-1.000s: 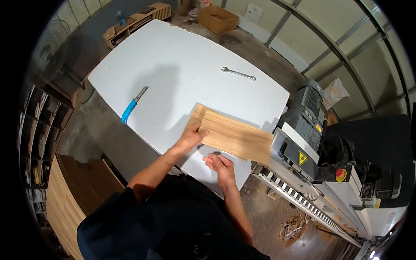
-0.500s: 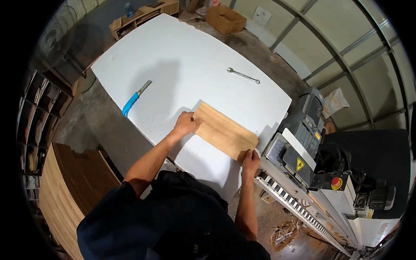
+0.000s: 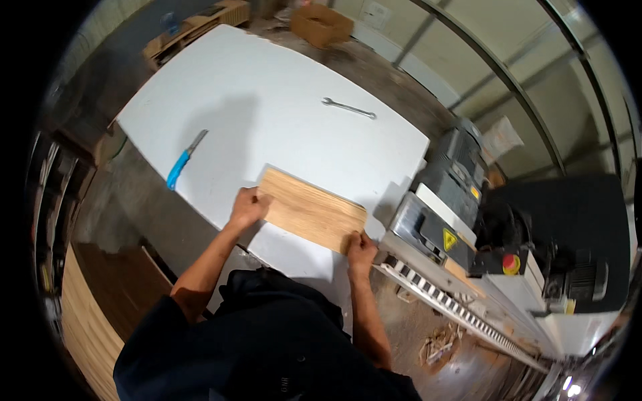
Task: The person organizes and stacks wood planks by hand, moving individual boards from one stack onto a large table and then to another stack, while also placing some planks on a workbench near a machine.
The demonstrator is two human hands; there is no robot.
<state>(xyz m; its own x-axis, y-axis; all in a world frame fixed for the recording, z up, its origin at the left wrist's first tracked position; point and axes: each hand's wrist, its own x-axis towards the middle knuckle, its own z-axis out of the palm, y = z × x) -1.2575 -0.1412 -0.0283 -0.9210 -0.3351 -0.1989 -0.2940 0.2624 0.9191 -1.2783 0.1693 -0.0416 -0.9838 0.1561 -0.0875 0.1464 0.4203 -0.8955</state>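
Observation:
Both hands hold a flat rectangular wooden board (image 3: 311,210) with light brown grain, over the near part of a white table (image 3: 281,80). My left hand (image 3: 249,207) is closed on the board's left end, the thumb on its top face. At the other end, near the lower right corner, my right hand (image 3: 362,250) pinches the edge. Fingers beneath the board are hidden. Left of the board lies a utility knife (image 3: 182,165) with a blue handle and its blade out. Beyond the board rests a metal wrench (image 3: 349,108).
Close on the right stands a grey machine with a motor (image 3: 455,160), a red stop button (image 3: 511,262) and a long slatted track (image 3: 455,304). Shelving (image 3: 50,200) and brown panels (image 3: 110,281) are at left. A cardboard box (image 3: 321,25) sits on the floor beyond the table.
The whole view has shifted and turned slightly, so table, tools and machine appear further left. The board stays in both hands, now lying more level across the view.

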